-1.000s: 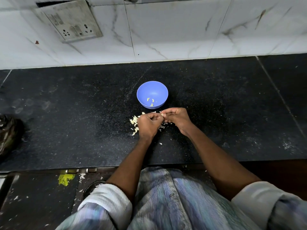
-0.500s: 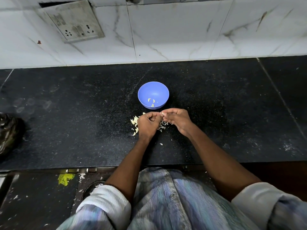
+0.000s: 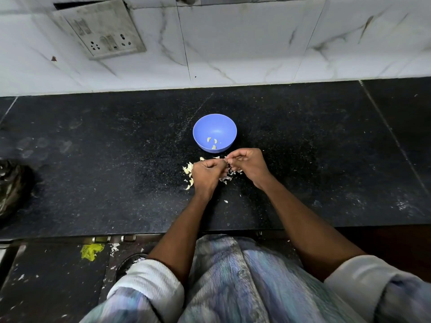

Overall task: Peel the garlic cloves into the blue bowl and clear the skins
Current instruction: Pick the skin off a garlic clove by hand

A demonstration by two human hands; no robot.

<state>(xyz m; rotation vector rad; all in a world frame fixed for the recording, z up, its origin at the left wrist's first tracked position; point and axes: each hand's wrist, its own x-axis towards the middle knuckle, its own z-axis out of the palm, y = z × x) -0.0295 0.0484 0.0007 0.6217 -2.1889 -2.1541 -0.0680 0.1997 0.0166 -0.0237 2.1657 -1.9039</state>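
A blue bowl (image 3: 214, 127) stands on the black counter (image 3: 116, 159) with three peeled garlic cloves (image 3: 212, 143) at its bottom. Just in front of it my left hand (image 3: 206, 174) and my right hand (image 3: 247, 165) meet, fingers curled, fingertips together. They pinch a small garlic clove between them, almost wholly hidden by the fingers. Pale garlic skins (image 3: 188, 173) and bits lie scattered on the counter under and to the left of my hands.
A dark crumpled bag (image 3: 11, 185) lies at the counter's left edge. A tiled wall with a socket plate (image 3: 102, 31) rises behind the counter. A yellow scrap (image 3: 91, 251) and white flecks lie on the floor below the counter's front edge.
Both hands stay in the same place in front of the bowl, with only small finger movements at the clove. The bowl and skins have not moved.
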